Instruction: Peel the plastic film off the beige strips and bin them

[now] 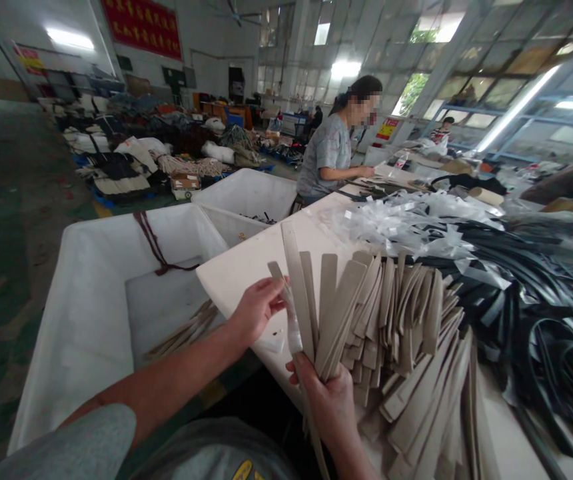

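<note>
My right hand [329, 397] is wrapped round the lower part of several flat beige strips [339, 313], which fan upward above the table edge. Between finger and thumb, my left hand [259, 308] pinches a narrow strip [292, 320] near its upper end; its surface looks shiny, and its lower end runs into my right hand. Just right of my hands, a large heap of similar beige strips [416, 307] lies on the pale table [246, 267], some loosely stacked and some spread towards me.
A large white bin [91, 247] with a few strips inside stands left of the table, another white bin [246, 187] behind it. Clear plastic pieces [401, 220] and black strips [531, 320] cover the table's right side. A co-worker [329, 150] stands across the table.
</note>
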Demonstrator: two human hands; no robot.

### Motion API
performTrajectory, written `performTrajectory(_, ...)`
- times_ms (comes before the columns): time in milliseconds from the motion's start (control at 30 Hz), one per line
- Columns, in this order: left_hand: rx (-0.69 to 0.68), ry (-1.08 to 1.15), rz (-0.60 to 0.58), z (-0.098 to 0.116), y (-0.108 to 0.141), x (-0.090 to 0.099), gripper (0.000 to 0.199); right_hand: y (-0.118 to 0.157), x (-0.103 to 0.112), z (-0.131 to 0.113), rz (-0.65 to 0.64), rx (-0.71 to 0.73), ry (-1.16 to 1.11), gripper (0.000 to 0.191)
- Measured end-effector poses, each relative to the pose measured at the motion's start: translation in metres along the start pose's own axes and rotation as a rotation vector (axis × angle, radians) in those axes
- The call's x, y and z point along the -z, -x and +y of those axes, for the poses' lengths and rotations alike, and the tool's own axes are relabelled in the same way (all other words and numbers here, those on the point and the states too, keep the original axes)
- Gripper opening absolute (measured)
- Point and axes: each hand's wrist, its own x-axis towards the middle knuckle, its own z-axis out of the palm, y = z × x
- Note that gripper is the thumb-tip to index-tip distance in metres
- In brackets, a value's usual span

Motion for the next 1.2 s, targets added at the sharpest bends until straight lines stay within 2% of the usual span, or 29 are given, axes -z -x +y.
performTrajectory(100,0.202,-0.03,-0.075,-0.029,0.018,0.009,0.03,-0.005,-0.001,-0.01,-0.036,0.015,-0.067,0.04)
performTrajectory(167,0.249,0.03,-0.006,-0.04,0.021,0.018,0.028,-0.006,0.001,-0.017,-0.088,0.017,-0.093,0.039)
performTrajectory(267,0.15,0.147,0.18,-0.03,0.007,0.028,0.024,-0.004,0.004,-0.02,-0.12,-0.018,-0.072,0.039)
performTrajectory(400,0.009,0.238,0.253,-0.007,-0.009,0.026,0.015,-0.001,-0.008,-0.007,-0.085,-0.06,-0.068,0.038)
performTrajectory(533,-0.108,0.226,0.219,-0.005,-0.006,0.011,0.015,-0.001,-0.025,0.007,-0.038,-0.073,-0.087,0.039)
performTrajectory(733,-0.056,0.128,0.171,-0.002,0.014,-0.003,0.018,-0.001,-0.023,0.003,0.054,0.044,0.068,0.036)
performTrajectory(900,-0.028,0.065,0.051,-0.028,0.048,-0.002,0.038,-0.006,-0.026,-0.004,0.123,0.075,0.057,0.033)
performTrajectory(1000,-0.015,0.021,0.022,-0.035,0.053,0.004,0.039,-0.013,-0.03,-0.013,0.063,0.08,0.023,0.032)
performTrajectory(1033,-0.023,0.014,0.014,-0.029,0.051,0.007,0.039,-0.015,-0.028,-0.016,0.044,0.056,0.008,0.033)
performTrajectory(1100,-0.119,-0.001,0.038,-0.001,0.039,0.019,0.036,-0.018,-0.018,-0.021,0.063,-0.004,-0.038,0.034)
performTrajectory(1200,-0.466,-0.102,0.227,0.074,0.011,0.057,0.027,-0.016,0.021,-0.019,0.239,-0.019,-0.048,0.033)
